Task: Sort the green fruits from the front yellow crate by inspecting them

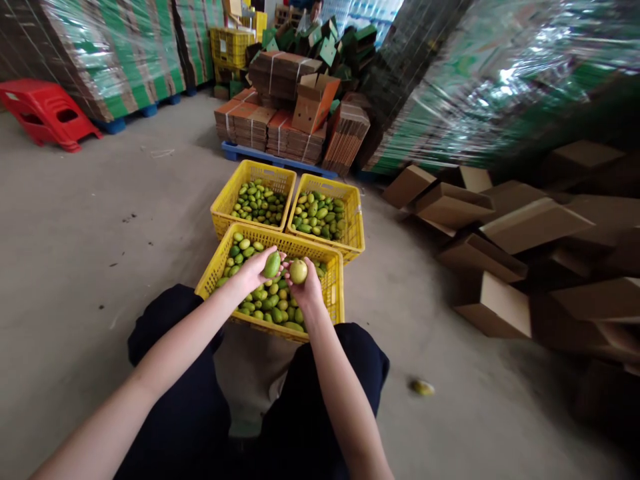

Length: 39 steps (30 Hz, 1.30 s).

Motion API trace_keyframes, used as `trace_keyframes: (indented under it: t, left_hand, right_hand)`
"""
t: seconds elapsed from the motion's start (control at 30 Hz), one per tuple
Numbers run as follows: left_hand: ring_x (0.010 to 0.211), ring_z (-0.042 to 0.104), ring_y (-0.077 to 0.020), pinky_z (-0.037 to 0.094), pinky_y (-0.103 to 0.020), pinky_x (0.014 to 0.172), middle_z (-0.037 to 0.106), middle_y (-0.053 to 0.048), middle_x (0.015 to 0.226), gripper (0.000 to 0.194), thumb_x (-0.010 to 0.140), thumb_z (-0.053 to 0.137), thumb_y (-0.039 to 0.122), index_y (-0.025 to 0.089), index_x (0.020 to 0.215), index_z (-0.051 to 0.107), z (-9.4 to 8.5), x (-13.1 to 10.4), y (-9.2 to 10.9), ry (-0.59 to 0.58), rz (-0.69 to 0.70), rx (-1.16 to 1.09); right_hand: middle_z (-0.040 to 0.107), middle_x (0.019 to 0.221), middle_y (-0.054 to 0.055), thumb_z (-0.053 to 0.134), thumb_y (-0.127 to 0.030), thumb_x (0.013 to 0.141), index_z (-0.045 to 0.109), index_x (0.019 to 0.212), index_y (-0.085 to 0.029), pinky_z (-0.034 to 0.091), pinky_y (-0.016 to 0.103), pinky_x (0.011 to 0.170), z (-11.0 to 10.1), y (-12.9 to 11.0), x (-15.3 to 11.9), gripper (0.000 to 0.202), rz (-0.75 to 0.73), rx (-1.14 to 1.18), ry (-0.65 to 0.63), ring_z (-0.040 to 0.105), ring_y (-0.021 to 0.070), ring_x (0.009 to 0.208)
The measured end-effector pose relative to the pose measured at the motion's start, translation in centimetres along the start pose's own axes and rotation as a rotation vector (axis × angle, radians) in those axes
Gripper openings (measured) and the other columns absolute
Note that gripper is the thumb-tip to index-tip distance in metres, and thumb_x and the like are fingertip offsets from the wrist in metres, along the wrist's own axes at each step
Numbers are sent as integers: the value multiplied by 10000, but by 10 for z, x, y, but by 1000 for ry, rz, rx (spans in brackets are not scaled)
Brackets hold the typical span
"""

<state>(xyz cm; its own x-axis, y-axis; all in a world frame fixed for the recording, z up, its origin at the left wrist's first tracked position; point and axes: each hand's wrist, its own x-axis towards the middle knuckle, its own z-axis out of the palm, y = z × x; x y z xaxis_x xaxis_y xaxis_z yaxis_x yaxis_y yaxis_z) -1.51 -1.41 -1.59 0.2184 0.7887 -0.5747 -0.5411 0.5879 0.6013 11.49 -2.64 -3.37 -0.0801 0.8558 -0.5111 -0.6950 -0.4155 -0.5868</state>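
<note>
My left hand [257, 268] holds a green oval fruit [272, 265] above the near yellow crate [209, 272]. Close beside it, my right hand [309, 288] has its fingers around a rounder, yellowish-green fruit [299, 271]. Below both hands the near crate holds many green and yellowish fruits [273, 303]. Two more yellow crates stand just behind it, one at the left [225, 195] and one at the right [356, 217], each with green fruits inside.
Flattened cartons [250, 127] are stacked on a blue pallet [235, 152] behind the crates. Open cardboard boxes [505, 307] lie at the right. A red stool [50, 110] stands at the far left. One fruit [423, 387] lies on the floor at the lower right.
</note>
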Motion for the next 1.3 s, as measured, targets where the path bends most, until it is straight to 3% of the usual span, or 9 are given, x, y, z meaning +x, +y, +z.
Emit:
trace_keyframes:
  t: [0.13, 0.27, 0.33, 0.47, 0.57, 0.83, 1.03, 1.2, 1.3]
  left_hand:
    - [452, 563, -92, 481, -184, 454, 613, -20, 573, 298, 947, 488, 302, 129, 777, 661, 2, -3, 1, -10, -18, -31]
    - [424, 522, -96, 382, -165, 340, 562, -14, 555, 320, 920, 509, 382, 135, 747, 614, 4, -7, 5, 38, -40, -74]
    - [439, 520, -94, 411, -159, 356, 544, -6, 557, 273, 898, 534, 352, 145, 724, 573, 5, -8, 6, 68, -22, -105]
    - [514, 567, -100, 556, -202, 517, 542, 7, 594, 170, 884, 465, 198, 172, 725, 519, 9, -12, 8, 82, 56, -195]
    - [605, 629, -138, 583, -232, 561, 591, -44, 661, 191, 872, 381, 154, 167, 749, 527, 11, -15, 9, 35, 16, -213]
    - [617, 647, -151, 599, -253, 545, 647, -85, 746, 192, 879, 393, 120, 120, 922, 581, 11, -13, 8, 13, -32, -212]
    - [696, 674, -143, 613, -224, 630, 668, -93, 751, 157, 907, 428, 81, 113, 838, 565, 7, -8, 6, 18, 24, -242]
    - [695, 666, -125, 617, -227, 644, 655, -50, 734, 121, 908, 480, 85, 135, 842, 569, 3, -1, 2, -7, 43, -284]
    - [694, 665, -112, 610, -243, 699, 650, -21, 738, 85, 871, 549, 70, 147, 889, 581, 2, -2, 1, -31, 108, -264]
  right_hand:
    - [649, 588, 16, 620, -435, 797, 599, 707, -182, 347, 195, 308, 3, -3, -7, 269, 19, 14, -51, 486, 99, 400]
    - [634, 618, -11, 684, -312, 725, 576, 695, -194, 337, 190, 308, 5, -5, -13, 163, -58, 10, -138, 437, 73, 379]
    - [635, 649, -16, 692, -263, 696, 551, 673, -196, 312, 183, 301, 4, -6, -14, 158, -98, 24, -191, 397, 54, 366]
    - [627, 629, 1, 658, -318, 737, 569, 700, -192, 344, 179, 315, 3, -8, -11, 158, -35, 71, -92, 447, 75, 404]
    - [614, 586, 19, 585, -361, 777, 602, 751, -177, 404, 194, 348, 1, -7, -8, 187, 85, 84, 2, 510, 110, 442]
    - [679, 712, 45, 533, -228, 657, 579, 793, -202, 566, 295, 526, -5, -5, -6, 145, 47, 138, -123, 652, 188, 635]
    - [657, 636, 41, 548, -237, 716, 597, 760, -188, 568, 299, 513, -3, -7, -5, 82, 87, 129, -32, 625, 175, 566]
    - [630, 607, 8, 633, -330, 747, 597, 767, -201, 553, 278, 500, -1, -7, -4, 135, 69, 38, -98, 614, 159, 536]
    - [651, 656, -9, 670, -289, 694, 602, 798, -207, 531, 251, 493, -1, -8, -4, 149, 24, -33, -128, 614, 145, 542]
